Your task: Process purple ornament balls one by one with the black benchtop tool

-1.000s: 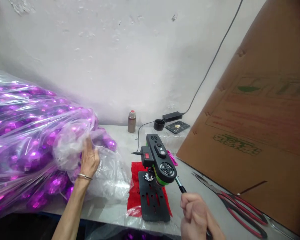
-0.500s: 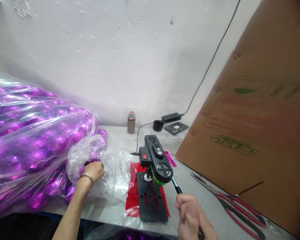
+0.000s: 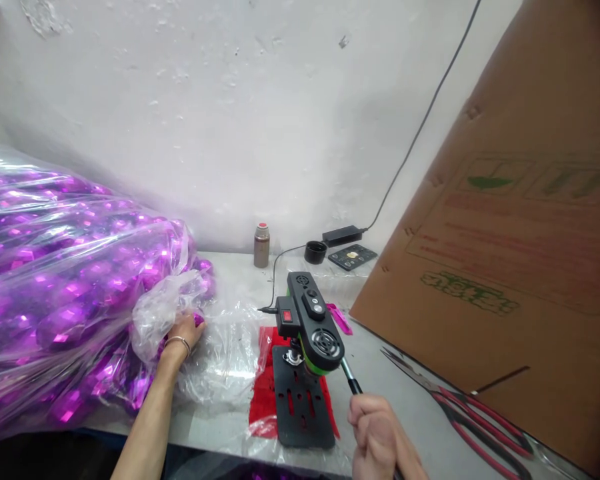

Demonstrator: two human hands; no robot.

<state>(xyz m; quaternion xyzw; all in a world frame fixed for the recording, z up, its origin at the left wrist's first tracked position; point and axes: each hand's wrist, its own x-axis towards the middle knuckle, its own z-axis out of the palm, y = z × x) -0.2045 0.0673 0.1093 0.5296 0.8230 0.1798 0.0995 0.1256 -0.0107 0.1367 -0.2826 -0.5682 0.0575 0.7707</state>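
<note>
My left hand (image 3: pixel 184 335), with a bracelet at the wrist, is at the crumpled mouth of a clear plastic bag (image 3: pixel 150 310). Its fingers are closed around a shiny purple faceted ball (image 3: pixel 199 319), of which only a small part shows. Many more of these balls (image 3: pixel 70 287) fill the bag. My right hand (image 3: pixel 377 430) grips the black-handled lever (image 3: pixel 353 380) of a small black and green bench machine (image 3: pixel 315 320). This machine has a red switch, and its slotted black base plate (image 3: pixel 304 420) rests on a red sheet (image 3: pixel 264 407).
Large red-handled shears (image 3: pixel 475 420) lie at the right, against a big cardboard box (image 3: pixel 480 253). Along the wall stand a small bottle (image 3: pixel 261 245), a black cup-shaped lid (image 3: pixel 315 252), a power adapter (image 3: pixel 343 235) and a dark flat card (image 3: pixel 353 257). A pink strip (image 3: pixel 341 319) lies behind the machine.
My left hand has shifted slightly up and left, and purple now shows at its fingertips. The right hand stays on the lever, almost unmoved. The view has shifted a little.
</note>
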